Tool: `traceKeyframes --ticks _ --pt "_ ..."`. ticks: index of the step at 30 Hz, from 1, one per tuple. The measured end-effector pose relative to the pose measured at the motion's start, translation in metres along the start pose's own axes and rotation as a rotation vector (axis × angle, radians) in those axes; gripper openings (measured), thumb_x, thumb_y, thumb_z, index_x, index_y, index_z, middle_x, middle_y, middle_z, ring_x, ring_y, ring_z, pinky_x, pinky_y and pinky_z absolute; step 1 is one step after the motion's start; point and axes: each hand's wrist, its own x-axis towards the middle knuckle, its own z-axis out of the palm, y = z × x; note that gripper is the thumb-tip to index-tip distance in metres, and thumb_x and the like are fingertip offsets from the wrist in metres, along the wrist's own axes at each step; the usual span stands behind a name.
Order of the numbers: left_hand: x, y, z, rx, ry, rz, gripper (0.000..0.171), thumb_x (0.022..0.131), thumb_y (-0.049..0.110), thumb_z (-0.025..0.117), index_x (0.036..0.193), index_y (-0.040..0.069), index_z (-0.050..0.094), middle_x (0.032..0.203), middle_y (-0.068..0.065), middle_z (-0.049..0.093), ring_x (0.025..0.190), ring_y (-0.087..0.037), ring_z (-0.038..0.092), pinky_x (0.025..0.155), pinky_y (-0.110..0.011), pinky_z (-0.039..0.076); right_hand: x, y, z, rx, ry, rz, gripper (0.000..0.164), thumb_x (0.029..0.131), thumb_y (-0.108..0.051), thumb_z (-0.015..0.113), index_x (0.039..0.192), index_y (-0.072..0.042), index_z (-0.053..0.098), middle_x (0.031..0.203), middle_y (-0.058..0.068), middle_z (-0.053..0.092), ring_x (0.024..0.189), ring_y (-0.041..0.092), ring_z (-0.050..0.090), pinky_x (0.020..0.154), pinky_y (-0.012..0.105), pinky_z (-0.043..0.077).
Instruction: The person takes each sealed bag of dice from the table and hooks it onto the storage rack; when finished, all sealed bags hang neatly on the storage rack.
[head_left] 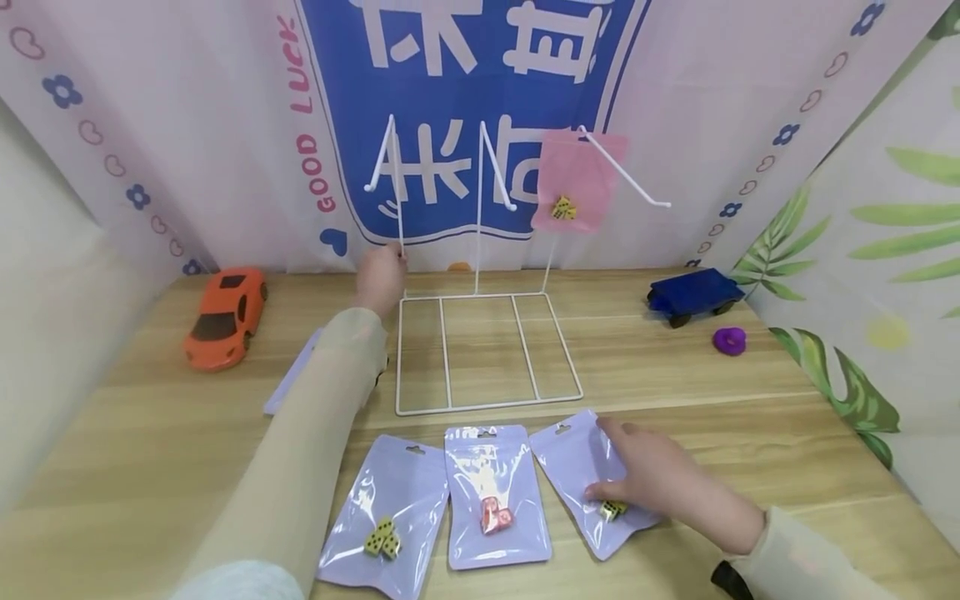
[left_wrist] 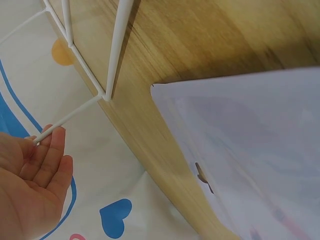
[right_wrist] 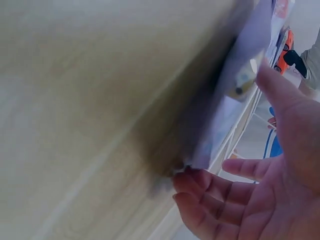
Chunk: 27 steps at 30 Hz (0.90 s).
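Observation:
A white wire display rack (head_left: 489,408) stands on the table, with three hooks at its top. My left hand (head_left: 381,279) pinches the rack's left upright, as the left wrist view also shows. At the lower right, my right hand (head_left: 648,467) holds a lilac pouch (head_left: 562,442) with yellow dice, its thumb by the dice and its fingers curled at the far edge. Beside it lie a middle pouch (head_left: 498,467) with red dice and a left pouch (head_left: 408,492) with yellow dice. A pink pouch (head_left: 581,167) with yellow dice hangs from the right hook.
An orange toy car (head_left: 225,317) sits at the left and a blue toy car (head_left: 693,296) at the back right. Near the blue one is a purple ring-like object (head_left: 729,340). Another lilac pouch (head_left: 292,379) is partly hidden by my left arm. A printed cloth (head_left: 247,167) hangs behind.

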Motion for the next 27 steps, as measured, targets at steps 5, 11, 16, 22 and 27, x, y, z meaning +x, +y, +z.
traceKeyframes --ticks 5,11,16,22,27 --pt "0.001 -0.002 0.000 -0.012 -0.011 -0.002 0.023 0.098 0.011 0.040 0.107 -0.001 0.056 0.087 -0.012 0.055 0.077 -0.026 0.052 0.068 -0.035 0.046 0.000 0.000 0.002 0.024 0.014 0.007 0.095 0.059 -0.061 0.072 0.127 -0.001 0.045 0.106 0.020 0.057 0.088 0.035 0.059 0.075 0.048 0.048" --pt "0.004 -0.005 0.003 0.022 0.009 0.018 0.021 0.097 0.011 0.042 0.104 -0.001 0.057 0.084 -0.012 0.056 0.076 -0.026 0.053 0.067 -0.036 0.046 0.005 0.008 0.004 0.183 0.034 -0.008 0.083 0.064 -0.034 0.081 0.129 0.002 0.043 0.118 0.027 0.051 0.104 0.043 0.051 0.088 0.054 0.040" --pt "0.003 -0.005 0.003 0.041 0.042 0.037 0.018 0.096 0.011 0.043 0.100 0.000 0.057 0.083 -0.013 0.058 0.075 -0.028 0.054 0.067 -0.037 0.046 0.007 0.020 0.004 0.407 0.053 0.056 0.084 0.067 -0.016 0.079 0.134 0.004 0.032 0.119 0.031 0.049 0.104 0.041 0.051 0.085 0.054 0.042" --pt "0.002 -0.003 0.002 0.052 0.053 0.035 0.021 0.097 0.013 0.042 0.100 0.000 0.058 0.084 -0.014 0.058 0.077 -0.029 0.053 0.069 -0.040 0.045 0.008 0.036 0.001 0.639 0.068 0.193 0.061 0.074 -0.012 0.073 0.120 0.010 0.041 0.101 0.019 0.056 0.088 0.026 0.054 0.075 0.040 0.047" --pt "0.000 -0.002 0.001 0.051 0.047 0.032 0.021 0.097 0.013 0.042 0.101 0.000 0.058 0.084 -0.014 0.058 0.077 -0.029 0.053 0.069 -0.040 0.045 0.007 0.041 -0.001 0.830 0.065 0.249 0.052 0.079 -0.009 0.067 0.117 0.015 0.042 0.093 0.013 0.058 0.080 0.020 0.056 0.069 0.033 0.047"
